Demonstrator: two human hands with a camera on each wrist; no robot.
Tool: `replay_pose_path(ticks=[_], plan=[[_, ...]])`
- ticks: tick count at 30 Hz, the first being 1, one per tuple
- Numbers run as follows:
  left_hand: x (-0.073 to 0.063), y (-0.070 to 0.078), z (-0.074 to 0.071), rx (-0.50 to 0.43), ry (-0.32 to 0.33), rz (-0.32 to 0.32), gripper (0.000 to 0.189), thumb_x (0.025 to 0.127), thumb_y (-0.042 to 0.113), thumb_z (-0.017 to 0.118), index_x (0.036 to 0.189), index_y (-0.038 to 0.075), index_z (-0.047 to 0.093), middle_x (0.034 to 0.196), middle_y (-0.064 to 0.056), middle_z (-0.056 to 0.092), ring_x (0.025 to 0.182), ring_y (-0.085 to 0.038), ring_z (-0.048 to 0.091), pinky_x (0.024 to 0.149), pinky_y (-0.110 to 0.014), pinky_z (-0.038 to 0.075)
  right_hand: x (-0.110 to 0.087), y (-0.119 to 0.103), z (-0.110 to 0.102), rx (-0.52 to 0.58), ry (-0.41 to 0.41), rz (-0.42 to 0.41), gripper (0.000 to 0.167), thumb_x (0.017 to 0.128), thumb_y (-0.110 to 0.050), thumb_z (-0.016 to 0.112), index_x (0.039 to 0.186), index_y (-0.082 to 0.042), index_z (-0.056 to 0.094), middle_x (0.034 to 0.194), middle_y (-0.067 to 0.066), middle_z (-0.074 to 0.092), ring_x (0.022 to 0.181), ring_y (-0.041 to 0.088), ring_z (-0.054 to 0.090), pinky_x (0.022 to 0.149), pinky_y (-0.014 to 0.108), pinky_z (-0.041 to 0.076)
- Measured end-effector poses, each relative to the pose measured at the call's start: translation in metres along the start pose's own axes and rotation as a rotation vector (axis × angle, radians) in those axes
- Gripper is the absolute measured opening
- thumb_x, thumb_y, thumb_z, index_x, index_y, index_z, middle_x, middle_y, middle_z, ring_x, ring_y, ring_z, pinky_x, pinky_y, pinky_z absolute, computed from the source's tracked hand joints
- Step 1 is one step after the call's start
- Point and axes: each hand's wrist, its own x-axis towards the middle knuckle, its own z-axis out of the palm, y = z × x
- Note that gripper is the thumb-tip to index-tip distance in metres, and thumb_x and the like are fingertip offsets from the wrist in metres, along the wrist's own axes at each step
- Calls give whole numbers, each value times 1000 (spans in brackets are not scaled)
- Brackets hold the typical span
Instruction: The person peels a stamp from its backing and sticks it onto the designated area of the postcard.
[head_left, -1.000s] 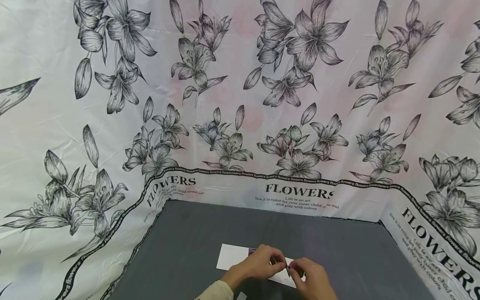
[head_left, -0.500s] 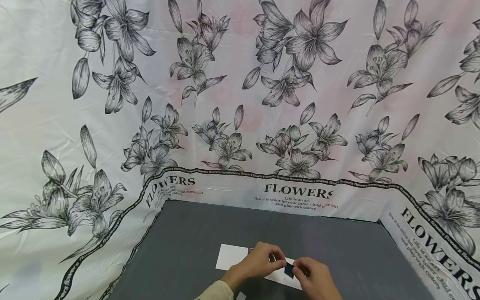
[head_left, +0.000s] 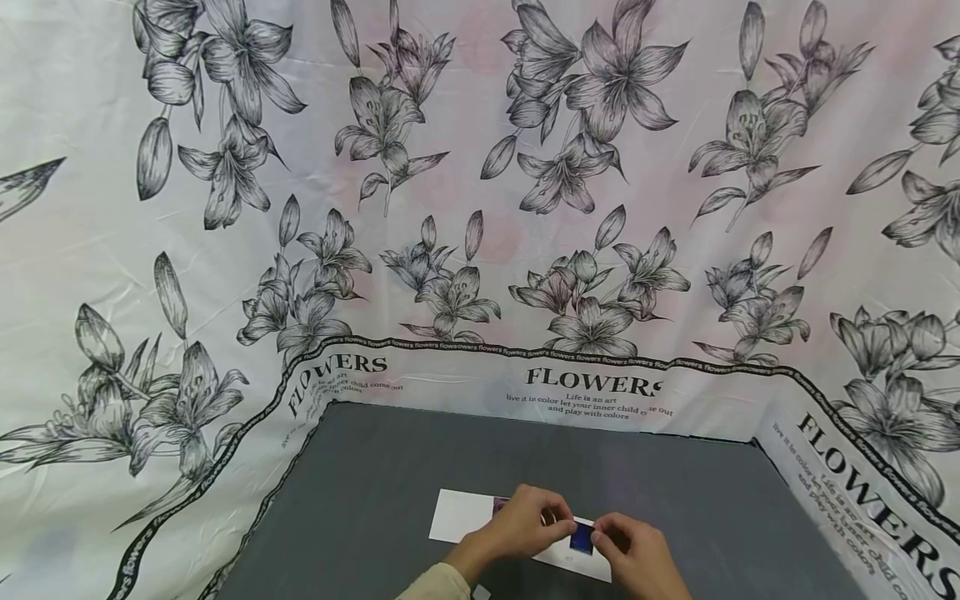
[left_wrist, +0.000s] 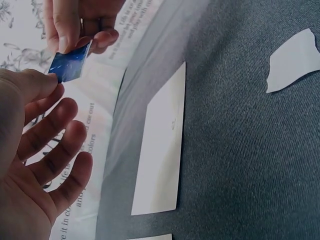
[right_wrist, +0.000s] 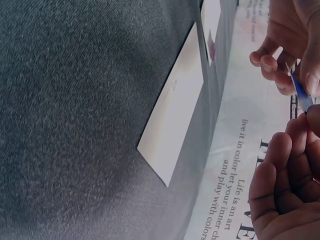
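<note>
A small glossy dark-blue square point(head_left: 581, 538), thin like film or a sticker, is held up between both hands. My left hand point(head_left: 525, 523) pinches one edge of it, thumb against index finger. On the opposite edge, my right hand point(head_left: 636, 550) pinches too. In the left wrist view the blue square point(left_wrist: 71, 65) shines with pale reflections; the right wrist view shows it nearly edge-on. Beneath the hands lies a white card point(left_wrist: 162, 140) with a tiny faint mark. A second white card point(head_left: 456, 515), bearing a purple patch point(head_left: 499, 503), lies to the left, partly covered by my left hand.
A torn white paper scrap point(left_wrist: 294, 61) lies on the dark grey cloth-like surface point(head_left: 375, 467), nearer to me than the cards. White fabric point(head_left: 450, 250) printed with flowers and lettering surrounds the surface at the back and both sides.
The blue square has turned from edge-on to face the head camera. My right hand has shifted slightly right, while the left hand stays almost in place. The cards lie as before.
</note>
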Motion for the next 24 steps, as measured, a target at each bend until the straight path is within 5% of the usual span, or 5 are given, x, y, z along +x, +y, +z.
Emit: replay_pose_path(ticks=[14,24], plan=[[11,9,10,60,70,70,12,104,17,72,98,11,80,85,7,76,74,10,58,69,-11,51,6,5,-7,-28,80,57,10,102,-22,78,98,-13,79,85,-5,74,72,7,63,68,27,52],[25,12,16,18,124,-17,13,104,21,75,98,11,81,82,11,73,68,10,56,65,-13,50,13,8,-13,-22,99,37,10,101,-22,79,97,-12,77,86,-5,74,76,7,64,70,25,53]])
